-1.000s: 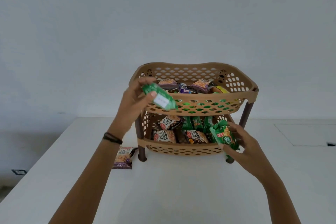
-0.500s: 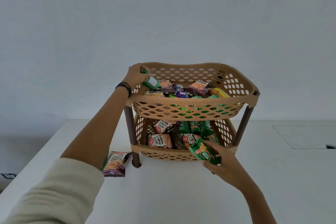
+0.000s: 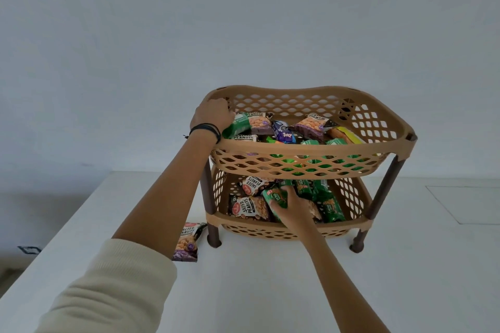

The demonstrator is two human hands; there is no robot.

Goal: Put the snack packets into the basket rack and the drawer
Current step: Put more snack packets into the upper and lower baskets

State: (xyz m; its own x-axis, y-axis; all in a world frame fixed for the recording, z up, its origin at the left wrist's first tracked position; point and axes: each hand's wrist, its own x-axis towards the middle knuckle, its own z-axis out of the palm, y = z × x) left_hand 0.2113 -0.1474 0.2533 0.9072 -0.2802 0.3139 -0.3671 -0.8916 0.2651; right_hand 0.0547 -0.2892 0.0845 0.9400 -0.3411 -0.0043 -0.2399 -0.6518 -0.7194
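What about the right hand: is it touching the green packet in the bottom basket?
Touching. The head view shows the right hand pinching the green packet, no gap.

Plain pale wall [image 3: 162,35]; white tabletop [image 3: 257,292], inset panel outline [image 3: 465,203] right; dim floor [image 3: 32,219] left, perhaps socket [image 3: 29,249].

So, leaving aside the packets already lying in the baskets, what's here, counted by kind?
Baskets: 2, the upper basket and the lower basket
Hands: 2, the left hand and the right hand
Packets held: 1, the green packet in the right hand
Packets on the table: 1, the peanut packet
Total: 6
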